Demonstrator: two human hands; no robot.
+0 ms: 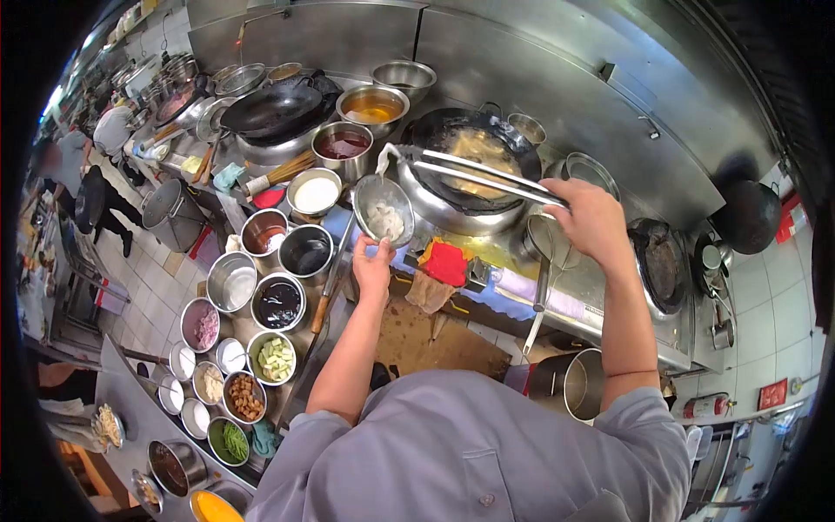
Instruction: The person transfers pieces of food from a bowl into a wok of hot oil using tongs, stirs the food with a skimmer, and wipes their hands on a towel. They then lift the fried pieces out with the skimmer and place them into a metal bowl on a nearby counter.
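Observation:
My left hand (374,268) holds a small metal bowl (374,193) from below, tilted a little. Pale, wet-coated pieces of food (384,223) lie inside it. My right hand (589,216) is closed round the handle end of long metal tongs (496,170). Their tips reach left above the bowl and pinch a pale, coated strip (384,159) that hangs down. Behind the tongs, a black wok (426,130) on the range contains bubbling, golden oil with food in it; the tongs partly cover it.
Left of me stand several bowls of sauces and cut ingredients, including diced green vegetable (272,358). A bowl of amber liquid (372,106) sits behind. A ladle (544,278) lies right, above a steel pot (581,384). Other people (113,130) stand far left.

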